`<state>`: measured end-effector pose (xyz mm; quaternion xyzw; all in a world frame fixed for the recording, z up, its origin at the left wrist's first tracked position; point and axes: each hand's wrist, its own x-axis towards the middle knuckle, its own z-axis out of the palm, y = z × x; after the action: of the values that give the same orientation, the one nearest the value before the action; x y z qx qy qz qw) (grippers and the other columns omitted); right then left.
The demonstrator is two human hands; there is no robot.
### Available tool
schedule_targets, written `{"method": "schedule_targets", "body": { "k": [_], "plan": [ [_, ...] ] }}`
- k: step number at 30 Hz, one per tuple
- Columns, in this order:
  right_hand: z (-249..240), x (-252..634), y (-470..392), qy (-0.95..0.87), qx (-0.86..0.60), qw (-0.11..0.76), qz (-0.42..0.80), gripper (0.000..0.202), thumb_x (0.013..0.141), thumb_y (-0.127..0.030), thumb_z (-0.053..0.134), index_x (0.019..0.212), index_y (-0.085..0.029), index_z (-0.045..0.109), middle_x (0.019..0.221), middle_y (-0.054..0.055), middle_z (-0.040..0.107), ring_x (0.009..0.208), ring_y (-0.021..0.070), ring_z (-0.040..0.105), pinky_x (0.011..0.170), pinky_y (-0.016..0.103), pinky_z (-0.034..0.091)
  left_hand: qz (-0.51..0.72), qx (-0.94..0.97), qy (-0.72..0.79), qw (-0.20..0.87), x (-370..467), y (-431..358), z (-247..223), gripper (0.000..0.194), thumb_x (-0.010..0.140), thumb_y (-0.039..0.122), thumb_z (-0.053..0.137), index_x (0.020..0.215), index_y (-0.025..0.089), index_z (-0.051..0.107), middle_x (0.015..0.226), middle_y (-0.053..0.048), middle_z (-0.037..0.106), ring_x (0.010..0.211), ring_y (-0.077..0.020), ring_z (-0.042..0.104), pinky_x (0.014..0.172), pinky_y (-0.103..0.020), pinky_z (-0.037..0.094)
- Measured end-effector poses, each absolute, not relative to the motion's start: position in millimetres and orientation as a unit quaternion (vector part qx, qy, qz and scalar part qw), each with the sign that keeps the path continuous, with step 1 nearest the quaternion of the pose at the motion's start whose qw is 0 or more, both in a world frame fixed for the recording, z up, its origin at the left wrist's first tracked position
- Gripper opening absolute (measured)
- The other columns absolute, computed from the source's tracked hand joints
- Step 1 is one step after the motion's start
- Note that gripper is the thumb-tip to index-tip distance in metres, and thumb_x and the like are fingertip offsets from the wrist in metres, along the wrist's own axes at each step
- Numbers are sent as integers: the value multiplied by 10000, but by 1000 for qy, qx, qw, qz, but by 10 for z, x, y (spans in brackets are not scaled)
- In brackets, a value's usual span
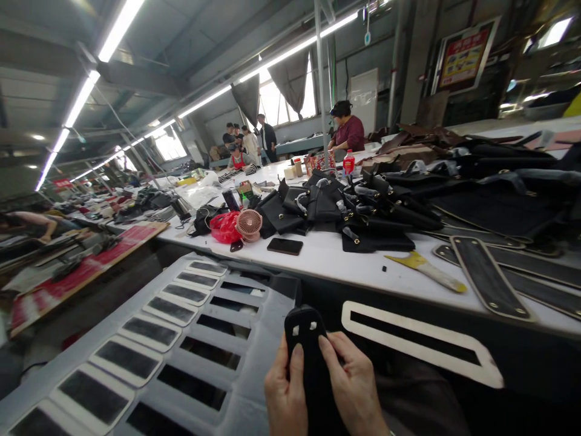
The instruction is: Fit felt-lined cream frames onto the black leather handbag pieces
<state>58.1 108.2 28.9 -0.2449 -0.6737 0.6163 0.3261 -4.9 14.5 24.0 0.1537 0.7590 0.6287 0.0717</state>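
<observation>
Right between both hands (285,387), a black round-ended strip (313,363).

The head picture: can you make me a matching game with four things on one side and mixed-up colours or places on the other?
Things:
1. fan
2. black piece
3. phone
4. plastic bag

Colours or places:
A. held by the left hand and right hand
B. bright red
C. pink
D. lying flat on the white tabletop

Right pairs: 1-C, 2-A, 3-D, 4-B
</observation>
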Motion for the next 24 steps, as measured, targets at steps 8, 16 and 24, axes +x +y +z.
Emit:
{"method": "schedule_targets", "body": {
  "k": [8,16,24],
  "plan": [
    [165,617,1025,-636,-256,276,674,505,853,-517,585,1220,-175,640,1198,111,668,1105,275,624,985,360,497,669,117,733,50,63,110,222,587,910,475,514,1441,260,386,1527,-57,372,1400,-245,338,1155,-359,291],
    [-220,806,984,-729,-252,227,594,559,816,-505,654,1274,-187,628,1079,94,689,981,245,669,870,276,548,735,120,656,120,-18,23,100,614,951,455,463,1503,343,218,1602,22,196,1454,-196,204,1198,-322,196],
    [-260,783,945,-725,-263,225,595,569,769,-526,690,1223,-185,664,1045,92,694,923,248,674,790,273,564,747,106,642,137,5,-28,102,715,901,471,543,1512,285,222,1565,-52,300,1431,-259,270,1180,-385,252]
  ]
}}
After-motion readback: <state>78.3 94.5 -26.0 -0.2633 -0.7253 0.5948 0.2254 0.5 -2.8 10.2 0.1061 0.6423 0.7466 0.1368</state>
